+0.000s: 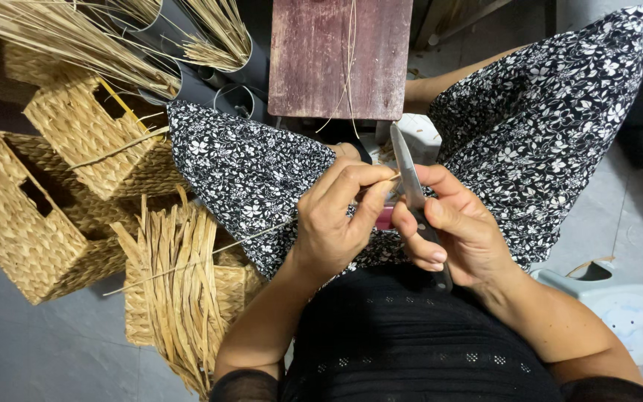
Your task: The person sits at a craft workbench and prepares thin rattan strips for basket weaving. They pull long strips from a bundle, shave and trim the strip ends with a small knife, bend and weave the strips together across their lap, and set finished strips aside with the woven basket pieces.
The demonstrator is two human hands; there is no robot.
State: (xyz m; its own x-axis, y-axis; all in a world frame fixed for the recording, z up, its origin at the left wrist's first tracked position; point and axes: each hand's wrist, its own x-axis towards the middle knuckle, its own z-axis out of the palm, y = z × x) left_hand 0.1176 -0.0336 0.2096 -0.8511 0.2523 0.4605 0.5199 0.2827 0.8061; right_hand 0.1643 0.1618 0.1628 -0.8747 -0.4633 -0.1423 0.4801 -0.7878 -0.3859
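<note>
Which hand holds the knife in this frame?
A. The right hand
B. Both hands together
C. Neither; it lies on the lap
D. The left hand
A: the right hand grips the dark handle of the knife, blade pointing away from the body, while the left hand pinches a thin straw strand.

floor: (pixel 53 350) grey, smooth, fills the lower left; a paler tiled stretch shows at right.
baskets: (pixel 35 216) two woven boxes with cut-out handles stand on the floor at left, one just behind the other, touching.
unfinished basket: (pixel 180 290) sits on the floor just right of the baskets, loose flat strands standing up from its rim.
tubes: (pixel 236 97) dark round pipes stand upright at the top, dry straw poking out of them.
stool: (pixel 619 305) pale plastic, on the floor at lower right.
</note>
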